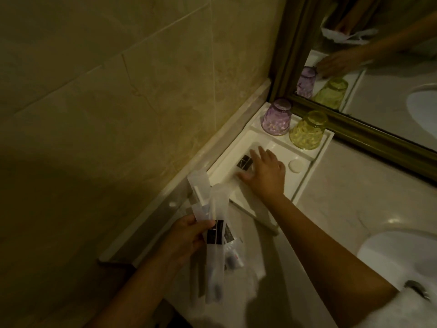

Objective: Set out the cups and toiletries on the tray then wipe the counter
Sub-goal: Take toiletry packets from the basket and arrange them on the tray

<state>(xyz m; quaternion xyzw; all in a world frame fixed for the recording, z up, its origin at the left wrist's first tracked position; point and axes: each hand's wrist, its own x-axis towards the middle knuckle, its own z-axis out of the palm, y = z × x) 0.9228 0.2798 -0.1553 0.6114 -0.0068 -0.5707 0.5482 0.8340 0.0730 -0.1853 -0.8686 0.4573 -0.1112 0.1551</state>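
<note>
A white tray point(309, 162) lies in the counter's back left corner. A purple cup point(276, 117) and a yellow cup point(308, 130) stand upside down on its far end. My right hand point(264, 172) rests flat in the tray's middle section, fingers spread over a clear toiletry packet with a black label point(244, 162). My left hand point(186, 237) holds a bundle of frosted toiletry packets point(214, 223) with black labels above the counter's left edge. A small round white piece point(296, 165) sits in the tray to the right of my right hand.
A gold-framed mirror point(354, 124) rises behind the tray and reflects the cups and my hand. The white sink basin point(402, 254) lies to the right. A tiled wall point(118, 91) borders the counter point(343, 204) on the left.
</note>
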